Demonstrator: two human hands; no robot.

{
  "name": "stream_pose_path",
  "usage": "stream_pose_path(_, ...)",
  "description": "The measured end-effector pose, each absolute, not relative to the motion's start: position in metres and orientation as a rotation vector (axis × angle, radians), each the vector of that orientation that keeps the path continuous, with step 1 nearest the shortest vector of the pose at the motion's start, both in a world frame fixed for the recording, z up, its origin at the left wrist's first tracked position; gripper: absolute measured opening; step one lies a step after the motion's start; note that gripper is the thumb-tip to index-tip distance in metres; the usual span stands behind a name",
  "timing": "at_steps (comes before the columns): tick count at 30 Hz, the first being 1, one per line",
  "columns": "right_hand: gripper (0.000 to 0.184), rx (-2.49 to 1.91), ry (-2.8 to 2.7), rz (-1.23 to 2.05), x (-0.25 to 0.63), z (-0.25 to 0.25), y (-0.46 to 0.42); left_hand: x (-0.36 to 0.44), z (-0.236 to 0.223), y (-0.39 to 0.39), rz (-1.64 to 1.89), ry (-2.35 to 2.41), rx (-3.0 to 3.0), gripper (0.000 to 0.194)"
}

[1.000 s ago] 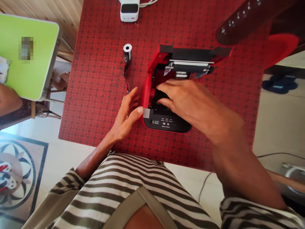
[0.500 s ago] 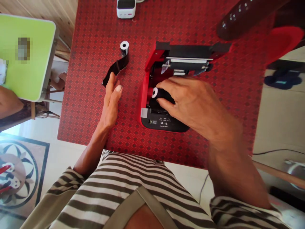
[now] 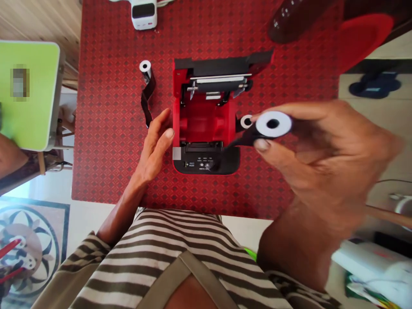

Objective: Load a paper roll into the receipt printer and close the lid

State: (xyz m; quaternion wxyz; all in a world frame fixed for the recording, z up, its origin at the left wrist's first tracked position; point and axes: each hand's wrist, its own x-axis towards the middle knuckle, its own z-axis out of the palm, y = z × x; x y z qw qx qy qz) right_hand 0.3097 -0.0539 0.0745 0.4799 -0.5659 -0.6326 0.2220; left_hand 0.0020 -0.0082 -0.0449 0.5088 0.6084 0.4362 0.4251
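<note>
My right hand [image 3: 328, 150] pinches a black ribbon roll [image 3: 273, 124] with a white end and a dark core hole, held up at the right of a red and black printer [image 3: 206, 159]. A loose black strip trails left from the roll over the printer's front panel. The printer's lid [image 3: 222, 68] stands raised, and its red inner bay [image 3: 206, 120] shows no roll. My left hand [image 3: 156, 146] rests by the printer's left side, fingers apart, fingertips close to the red edge; whether they touch it I cannot tell.
Left of the printer stands another black roll [image 3: 146, 68] with its strip hanging loose. A second roll end [image 3: 246, 121] shows just right of the printer. A white device [image 3: 143, 15] with cables lies at the back; a dark bottle [image 3: 289, 23] is at the back right.
My right hand has lifted the ribbon roll out of the printer's bay and moved right and up towards the camera. The left hand now lies closer to the printer; the view has shifted.
</note>
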Motion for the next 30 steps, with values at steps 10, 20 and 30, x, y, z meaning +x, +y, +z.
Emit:
stream_pose_path(10,0.028,-1.523,-1.326,0.722,0.332,-0.015,-0.088,0.003,-0.035,-0.015,1.035,0.912,1.515,0.079)
stream_pose_path(20,0.045,-1.574,-1.487,0.954,0.329,-0.025,-0.101,0.003,-0.035,-0.019,1.045,0.956,1.498,0.081)
stream_pose_path(30,0.033,-1.659,-1.25,0.69,0.358,-0.04,-0.066,0.0,-0.029,-0.031,1.04,0.945,1.441,0.074)
